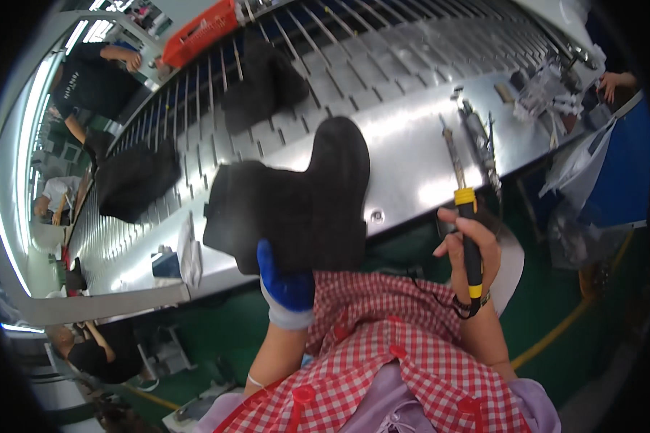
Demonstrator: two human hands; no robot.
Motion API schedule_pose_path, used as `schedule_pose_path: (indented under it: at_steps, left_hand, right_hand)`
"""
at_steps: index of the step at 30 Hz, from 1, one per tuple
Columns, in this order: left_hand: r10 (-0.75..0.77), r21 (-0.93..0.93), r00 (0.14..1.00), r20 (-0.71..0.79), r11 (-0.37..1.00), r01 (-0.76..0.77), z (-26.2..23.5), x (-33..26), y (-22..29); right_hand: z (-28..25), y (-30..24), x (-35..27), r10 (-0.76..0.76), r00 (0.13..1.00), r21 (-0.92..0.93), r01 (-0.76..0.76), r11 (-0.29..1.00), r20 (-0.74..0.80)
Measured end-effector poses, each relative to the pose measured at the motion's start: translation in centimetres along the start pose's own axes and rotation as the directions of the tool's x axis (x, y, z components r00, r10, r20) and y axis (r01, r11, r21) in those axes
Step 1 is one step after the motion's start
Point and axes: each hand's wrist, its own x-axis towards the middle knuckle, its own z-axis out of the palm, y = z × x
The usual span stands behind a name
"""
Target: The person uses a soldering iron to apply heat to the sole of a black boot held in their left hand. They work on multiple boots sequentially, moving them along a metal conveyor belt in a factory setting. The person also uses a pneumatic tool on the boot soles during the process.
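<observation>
The left hand [285,278], in a blue glove, grips a black boot [296,206] from below; the boot covers most of the hand, so only the thumb side and the grey cuff show, and the fingers behind the boot are hidden. The boot sits just left of centre, toe up toward 12 o'clock, shaft out toward 9 o'clock, and its dark surface shows almost no detail.

The right hand [469,249], at 3 o'clock from the boot, is closed around a tool [464,216] with a black and yellow handle. Its thin metal shaft points up toward 12 o'clock over the steel table [404,144]; the tip is too small to make out against the glare. A black cord loops at the wrist.

The table's near edge runs from 8 o'clock to 2 o'clock, and the boot overlaps it. Between boot and tool the steel is bare. More small tools [484,137] lie at 1 o'clock, blurred.

Beyond, a conveyor [383,50] of metal slats carries two more dark boots [263,83] [133,180], both shapeless in shadow. A red crate [202,32] is cut off at 11 o'clock.

A checked apron [383,346] fills 6 o'clock and hides the lap. Other people at 9 and 7 o'clock are cut by the rim.
</observation>
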Motion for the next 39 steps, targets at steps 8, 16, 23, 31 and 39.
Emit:
schedule_pose_path:
  at_steps: [8, 16, 23, 31, 39]
  left_hand:
    - [0.145, 0.286, 0.986, -0.080, 0.951, -0.116, 0.1, 0.0, -0.6]
    - [0.191, 0.258, 0.979, 0.070, 0.945, -0.203, -2.2, 0.4, -0.6]
    - [0.245, 0.479, 0.961, 0.125, 0.834, -0.275, -4.8, 0.2, -1.5]
    - [0.061, -0.140, 0.995, 0.078, 0.989, -0.050, -1.4, 0.9, 0.0]
    - [-0.096, 0.084, 0.954, 0.283, 0.994, 0.076, 4.8, 1.7, 5.4]
  right_hand:
    - [-0.3, 1.0, -1.3, 0.038, 0.999, 0.015, -0.039, 0.999, 0.008]
    - [0.5, 3.8, -0.7, -0.004, 1.000, -0.125, 0.006, 0.992, 0.014]
    - [-0.4, 10.6, 3.2, 0.035, 0.992, -0.540, 0.038, 0.841, 0.124]
    - [-0.3, 14.4, 6.0, 0.040, 0.984, -0.629, 0.078, 0.774, 0.171]
    - [-0.4, 15.0, 4.8, -0.061, 0.998, -0.654, 0.066, 0.754, 0.030]
